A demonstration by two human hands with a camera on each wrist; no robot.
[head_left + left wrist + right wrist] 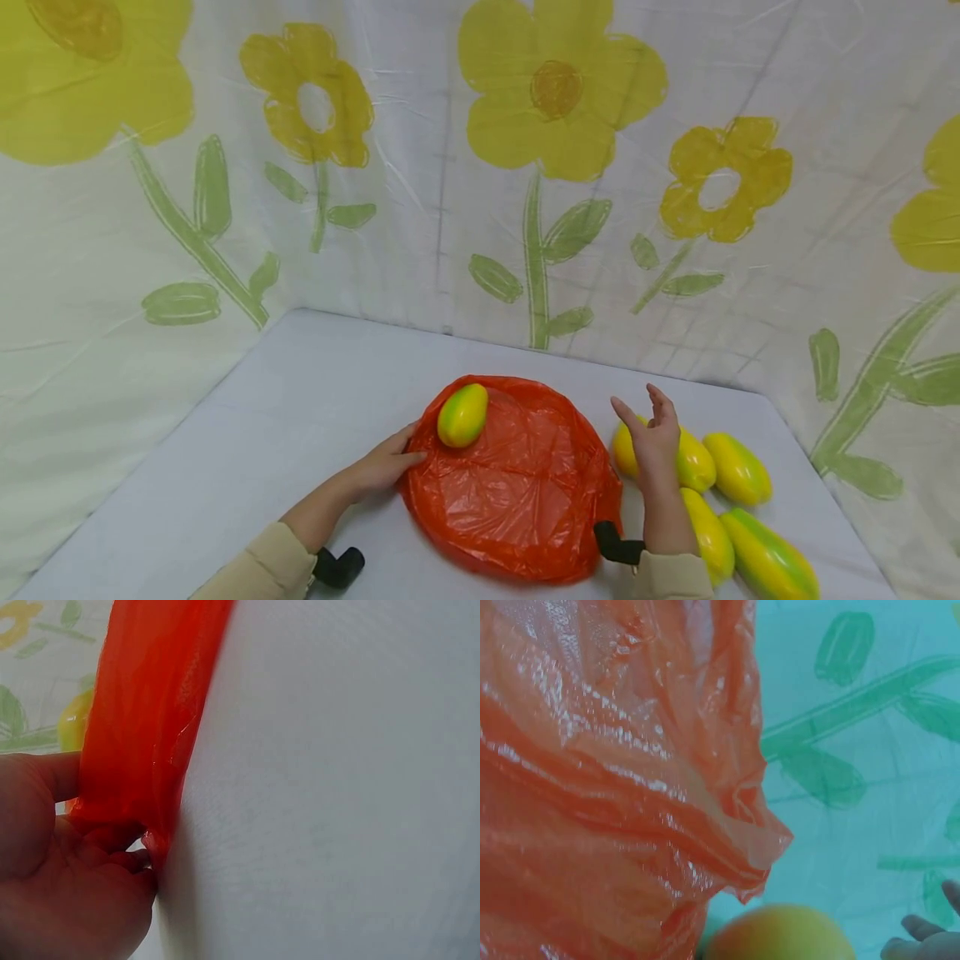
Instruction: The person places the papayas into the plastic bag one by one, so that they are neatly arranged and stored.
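Note:
A red plastic bag (517, 483) is spread wide in a round shape on the table, its mouth facing up. One yellow-green papaya (462, 415) lies inside it at the far left. My left hand (382, 462) pinches the bag's left rim; in the left wrist view the thumb and fingers lie on either side of the red film (142, 712). Right of the bag, my right hand (656, 442) is raised over several papayas (738, 468), thumb and fingers spread, with nothing held. In the right wrist view only some fingertips (922, 937) show, apart from the papaya (780, 937) there.
A white-covered table (300, 392) carries everything. Behind it hangs a white curtain (420, 250) printed with yellow flowers. More papayas (772, 554) lie toward the table's right front. Black wrist mounts (337, 568) sit at both sleeves.

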